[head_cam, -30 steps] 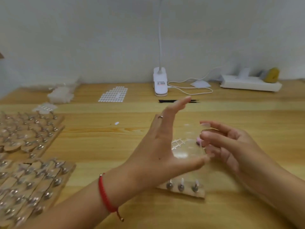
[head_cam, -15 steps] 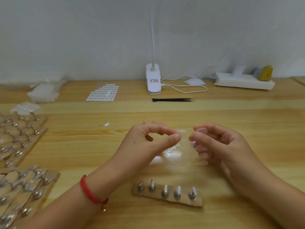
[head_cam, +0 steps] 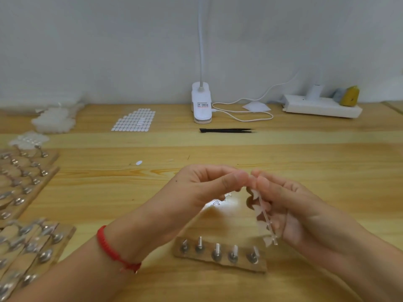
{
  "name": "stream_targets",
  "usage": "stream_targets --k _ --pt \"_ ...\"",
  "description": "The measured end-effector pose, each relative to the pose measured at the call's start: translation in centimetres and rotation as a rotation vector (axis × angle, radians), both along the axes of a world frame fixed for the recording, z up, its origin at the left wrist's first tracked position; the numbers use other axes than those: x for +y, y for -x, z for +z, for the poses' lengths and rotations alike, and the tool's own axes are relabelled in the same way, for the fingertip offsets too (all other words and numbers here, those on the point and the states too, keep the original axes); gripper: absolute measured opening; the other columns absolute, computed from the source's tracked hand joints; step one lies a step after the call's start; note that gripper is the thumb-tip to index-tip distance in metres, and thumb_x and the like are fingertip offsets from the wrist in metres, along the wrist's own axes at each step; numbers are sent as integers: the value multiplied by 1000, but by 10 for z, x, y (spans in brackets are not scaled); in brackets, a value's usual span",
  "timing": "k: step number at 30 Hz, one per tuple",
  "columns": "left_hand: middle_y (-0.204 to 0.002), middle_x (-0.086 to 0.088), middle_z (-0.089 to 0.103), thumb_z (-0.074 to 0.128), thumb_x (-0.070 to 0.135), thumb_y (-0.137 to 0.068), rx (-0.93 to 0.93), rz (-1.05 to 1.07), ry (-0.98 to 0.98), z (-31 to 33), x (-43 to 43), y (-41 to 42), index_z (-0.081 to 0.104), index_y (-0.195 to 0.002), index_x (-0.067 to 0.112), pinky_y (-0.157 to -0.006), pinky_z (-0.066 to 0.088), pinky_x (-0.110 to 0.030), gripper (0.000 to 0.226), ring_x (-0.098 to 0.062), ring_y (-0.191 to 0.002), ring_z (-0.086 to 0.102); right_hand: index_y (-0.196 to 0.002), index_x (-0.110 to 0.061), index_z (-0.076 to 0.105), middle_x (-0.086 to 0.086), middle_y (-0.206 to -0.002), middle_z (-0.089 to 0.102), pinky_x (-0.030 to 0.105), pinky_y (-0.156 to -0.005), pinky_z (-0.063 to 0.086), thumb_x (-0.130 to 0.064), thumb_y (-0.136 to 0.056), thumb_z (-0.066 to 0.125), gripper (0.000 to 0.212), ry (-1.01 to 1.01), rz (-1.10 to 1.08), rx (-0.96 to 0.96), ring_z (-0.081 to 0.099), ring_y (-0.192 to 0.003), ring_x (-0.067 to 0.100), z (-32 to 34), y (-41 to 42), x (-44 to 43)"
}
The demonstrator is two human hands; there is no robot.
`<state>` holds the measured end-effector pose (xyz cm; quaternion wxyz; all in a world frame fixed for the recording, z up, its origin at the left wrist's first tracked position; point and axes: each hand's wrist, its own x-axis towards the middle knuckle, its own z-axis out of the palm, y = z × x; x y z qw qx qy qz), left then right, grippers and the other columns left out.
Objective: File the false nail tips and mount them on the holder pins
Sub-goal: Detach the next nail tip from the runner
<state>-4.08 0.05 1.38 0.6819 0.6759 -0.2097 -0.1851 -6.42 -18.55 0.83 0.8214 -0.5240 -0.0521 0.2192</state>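
in the middle of the frame my right hand [head_cam: 290, 205] was curled round the clear strip of nail tips [head_cam: 265, 216], while my left hand [head_cam: 205, 188] pinched thumb and forefinger on the strip's top end. i judged this was the step of breaking one tip loose before filing. the holder [head_cam: 192, 255] lay at lower centre just below my hands with its five pins [head_cam: 217, 249] upright, and the next move called for a small clean twist that freed one tip without cracking or dropping it.

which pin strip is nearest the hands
The lone five-pin strip just below the left hand and right hand; the other strips lie grouped at far left.
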Motion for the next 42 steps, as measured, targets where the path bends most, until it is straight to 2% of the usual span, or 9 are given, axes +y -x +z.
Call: stream_targets --k 4,10,15,20,22,26,29,34,42 --pt "-75 18 70 77 52 -63 19 198 -49 -1 1 -1 76 -68 32 -64 39 -1 20 10 -71 60 -73 -18 79 -2 -63 65 16 -42 43 -17 -45 91 30 172 -264 -109 55 -49 5 3 -1 1" --pt "-73 17 69 73 50 -66 -111 355 -136 -4 -4 1 76 -69 30 -62 37 0 20 11 -70 59 -82 -17 76 5 -70 70 21 -46 48 -29 -60 78 25 467 -465 -463 58 -53 13 3 2 2" --pt "-76 17 67 65 49 -76 -34 502 -40 -8 6 -10 74 -83 27 -69 47 -17 25 4 -72 60 -95 -23 73 5 -77 72 21 -50 52 -28 -61 79 35 477 -402 -373 62 -59 13 -6 -9 -1" --pt "-68 15 62 54 46 -87 -40 571 -62 -18 5 -10 64 -72 26 -63 46 -13 28 2 -69 58 -103 -29 71 -15 -92 66 13 -68 46 -46 -81 71 28 928 -327 -856 59 -81 9 -13 -14 -2" --pt "-64 13 61 56 56 -77 -78 549 -76 -19 6 -9 66 -62 29 -61 44 -12 32 -1 -65 54 -113 -31 67 -16 -104 63 10 -76 41 -35 -87 70 27 1089 -338 -953 56 -93 6 -10 -20 -21" --pt "-62 12 60 59 59 -70 -53 550 -71 -19 8 -10 68 -57 32 -56 43 -12 31 -3 -60 50 -111 -42 63 -18 -103 61 5 -79 35 -14 -80 75 44 1323 -123 -833 51 -95 -4 -10 -28 -44" --pt "-62 11 61 61 56 -70 -33 556 -55 -20 8 -8 69 -61 30 -55 43 -11 29 -3 -58 51 -97 -35 72 -8 -89 68 10 -69 44 -11 -81 75 29 1157 -284 -751 59 -77 5 -14 -32 -39" --pt "-68 13 65 59 40 -85 -147 569 1 -22 2 -4 68 -87 19 -60 45 -9 22 4 -61 56 -114 -31 71 9 -91 74 25 -63 57 -21 -63 80 52 327 -224 -260 73 -82 25 -6 -33 -15" --pt "-68 2 69 69 38 -70 -132 581 86 -26 -1 -3 73 -82 19 -51 44 -15 23 -5 -49 55 -117 -25 71 10 -89 70 27 -60 56 -18 -67 79 51 156 -100 -262 69 -80 21 -21 -37 9"
